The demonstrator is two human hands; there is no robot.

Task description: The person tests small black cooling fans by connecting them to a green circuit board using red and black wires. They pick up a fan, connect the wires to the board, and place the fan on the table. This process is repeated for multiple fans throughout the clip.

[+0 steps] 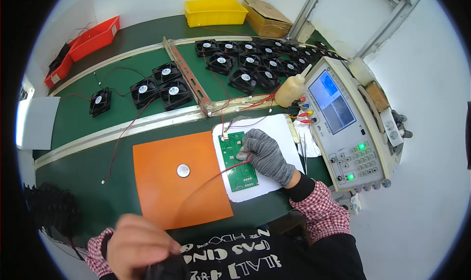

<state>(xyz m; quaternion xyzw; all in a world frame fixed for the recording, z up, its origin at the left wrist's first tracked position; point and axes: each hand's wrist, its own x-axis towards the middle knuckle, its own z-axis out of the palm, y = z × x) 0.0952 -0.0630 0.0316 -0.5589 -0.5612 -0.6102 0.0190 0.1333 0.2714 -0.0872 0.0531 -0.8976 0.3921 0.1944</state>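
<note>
In a grey knit glove, my right hand [267, 155] pinches the end of a red wire [216, 176] over a green circuit board [238, 179]. Its fingers cover part of the board's upper right; any plug in the pinch is hidden. The board lies on a white sheet [282, 133], with wires plugged into a white connector [224, 137] at its top. My left hand [140, 245], bare and blurred, is low in front of my body. Its curled fingers are around what looks like a black fan [168, 267], mostly merged with my dark shirt. The red wire arcs down toward it.
An orange mat [171, 201] bears a round silver disc [183, 170]. Several black fans [245, 80] with wires stand beyond a metal rail [189, 79]. At right are a tester with a screen [336, 106], a squeeze bottle [290, 89] and tweezers [305, 157]. Yellow [216, 12] and red bins [95, 38] stand behind.
</note>
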